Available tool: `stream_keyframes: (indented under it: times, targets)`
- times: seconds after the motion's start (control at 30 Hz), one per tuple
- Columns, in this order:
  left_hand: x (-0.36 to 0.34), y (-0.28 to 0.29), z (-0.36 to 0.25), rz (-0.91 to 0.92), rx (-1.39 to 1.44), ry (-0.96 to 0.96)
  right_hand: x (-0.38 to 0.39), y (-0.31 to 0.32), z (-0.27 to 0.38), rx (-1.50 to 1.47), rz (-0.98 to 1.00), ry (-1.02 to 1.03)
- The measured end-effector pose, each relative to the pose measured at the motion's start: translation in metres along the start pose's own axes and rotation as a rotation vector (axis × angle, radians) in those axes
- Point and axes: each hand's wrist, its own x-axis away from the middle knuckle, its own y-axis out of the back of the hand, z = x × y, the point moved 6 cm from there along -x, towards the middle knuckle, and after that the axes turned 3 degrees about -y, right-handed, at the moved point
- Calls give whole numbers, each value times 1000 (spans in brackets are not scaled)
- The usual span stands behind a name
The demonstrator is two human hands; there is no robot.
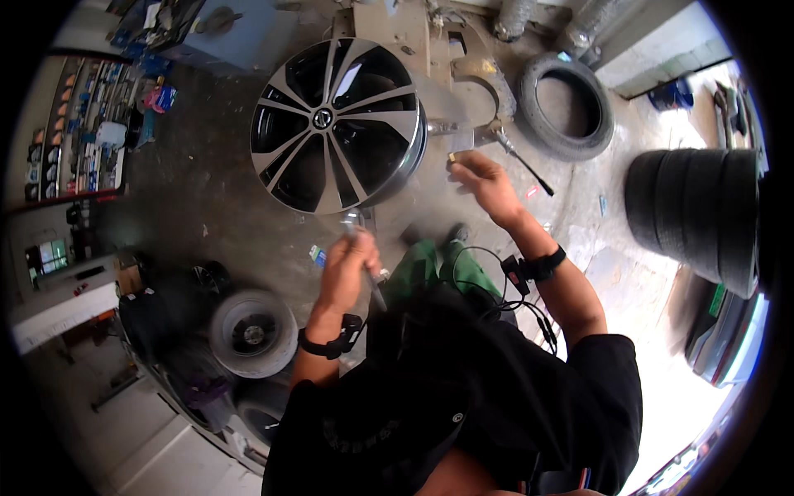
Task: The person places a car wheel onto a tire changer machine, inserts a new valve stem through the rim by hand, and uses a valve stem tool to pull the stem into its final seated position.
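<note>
1. Wheel (322,120): black and silver, straight ahead.
2. Left hand (349,260): grip closed around a metal tool (352,219), its top end near the wheel's edge; contact unclear.
3. Right hand (484,183): grip pinching a small yellowish piece (452,157).
4. Tyre (579,147): beyond, at right.

1 fisheye cam, head ht., downward
</note>
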Motion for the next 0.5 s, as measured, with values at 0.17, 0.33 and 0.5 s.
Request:
stream_keyframes:
  times: [0.17,0.33,0.5]
  targets:
    - [-23,35,-48,-54,-213,83,-26,-26,-46,290,-60,24]
    - [-88,57,-80,147,-860,-165,-55,-44,-77,453,-191,164]
    - [-137,37,-81,327,-1241,-33,-65,-71,-103,373,-291,127]
